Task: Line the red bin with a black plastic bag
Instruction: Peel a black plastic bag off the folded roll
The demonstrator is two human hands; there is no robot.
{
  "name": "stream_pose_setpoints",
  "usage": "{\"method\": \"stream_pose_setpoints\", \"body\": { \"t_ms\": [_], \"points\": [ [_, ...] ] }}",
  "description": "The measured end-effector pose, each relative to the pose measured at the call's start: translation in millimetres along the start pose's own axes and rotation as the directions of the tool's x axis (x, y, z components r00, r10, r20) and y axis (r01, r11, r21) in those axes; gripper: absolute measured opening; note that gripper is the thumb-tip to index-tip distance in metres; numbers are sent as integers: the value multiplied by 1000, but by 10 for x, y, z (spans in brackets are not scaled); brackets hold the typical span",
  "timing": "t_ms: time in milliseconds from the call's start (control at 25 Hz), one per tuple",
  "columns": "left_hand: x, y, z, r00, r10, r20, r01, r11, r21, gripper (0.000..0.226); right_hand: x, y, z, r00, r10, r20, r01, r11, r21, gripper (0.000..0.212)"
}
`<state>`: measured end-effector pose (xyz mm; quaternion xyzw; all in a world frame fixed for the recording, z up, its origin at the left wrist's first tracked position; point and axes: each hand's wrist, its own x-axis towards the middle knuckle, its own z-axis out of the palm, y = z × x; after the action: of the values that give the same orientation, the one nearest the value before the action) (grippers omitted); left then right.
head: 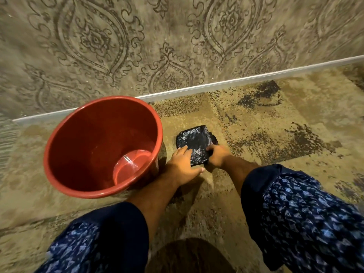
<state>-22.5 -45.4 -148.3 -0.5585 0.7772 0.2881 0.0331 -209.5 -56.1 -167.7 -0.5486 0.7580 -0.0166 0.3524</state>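
A round red bin [65, 138] stands upright on the carpet at the left, open at the top with nothing inside. Just to its right lies a folded black plastic bag [194, 139], a small crinkled square flat on the carpet. My left hand [183, 166] rests on the bag's near left corner, fingers spread over it and thumb on the carpet. My right hand [217, 155] pinches the bag's near right edge with curled fingers. Both forearms reach forward from blue patterned sleeves.
A wall [137, 46] with grey ornamental wallpaper rises right behind the bin, ending in a white skirting strip [236, 80]. The beige carpet [285, 125] with dark patches stretches off to the right. A dark rounded shape [189, 255] shows at the bottom edge.
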Motion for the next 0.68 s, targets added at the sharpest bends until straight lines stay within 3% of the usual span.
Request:
{"method": "stream_pose_setpoints", "body": {
  "t_ms": [80,240,360,440,560,680],
  "points": [
    [94,33,47,1000,15,6,-15,1000,-17,101,59,-7,64,1000,3,-6,-2,1000,23,56],
    [216,35,13,1000,-5,5,5,998,-61,96,203,10,9,977,72,-199,-54,994,97,14],
    [198,-23,-21,998,-69,5,69,988,-139,91,275,51,-52,964,92,-250,-61,990,130,23],
    [161,-88,-5,994,-113,-4,110,978,-176,87,314,10,-9,981,50,-188,-24,990,137,17],
    [131,-118,67,991,-134,5,132,970,-202,88,300,-16,145,997,21,-79,-19,1000,23,32],
    [122,-79,103,988,-153,-25,143,961,-235,86,266,-37,180,985,45,-164,-44,999,14,26]
  ]
}}
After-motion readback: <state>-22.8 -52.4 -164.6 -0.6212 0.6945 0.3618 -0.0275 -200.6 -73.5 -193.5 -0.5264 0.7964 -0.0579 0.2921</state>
